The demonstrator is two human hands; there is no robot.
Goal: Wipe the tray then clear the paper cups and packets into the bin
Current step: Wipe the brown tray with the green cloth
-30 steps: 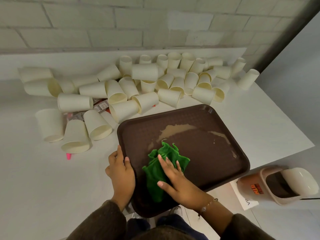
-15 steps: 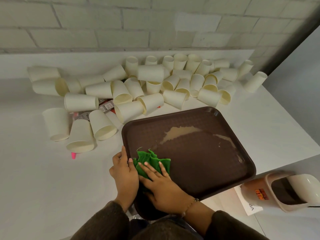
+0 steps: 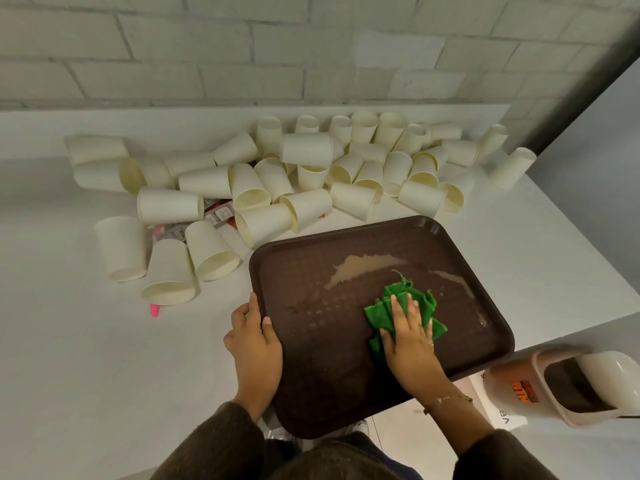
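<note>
Partly tan-streaked tray (image 3: 346, 375), flat right hand (image 3: 410, 344) on green cloth (image 3: 379, 315), left hand (image 3: 254, 344) curled round its edge.

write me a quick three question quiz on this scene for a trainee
1. True or false: the right hand presses the green cloth flat on the tray.
2. What does the left hand do? A) holds a paper cup B) grips the tray's left rim C) reaches into the bin
3. What lies on the tray just beyond the cloth?
Key: 1 true; 2 B; 3 a beige spill.
</note>
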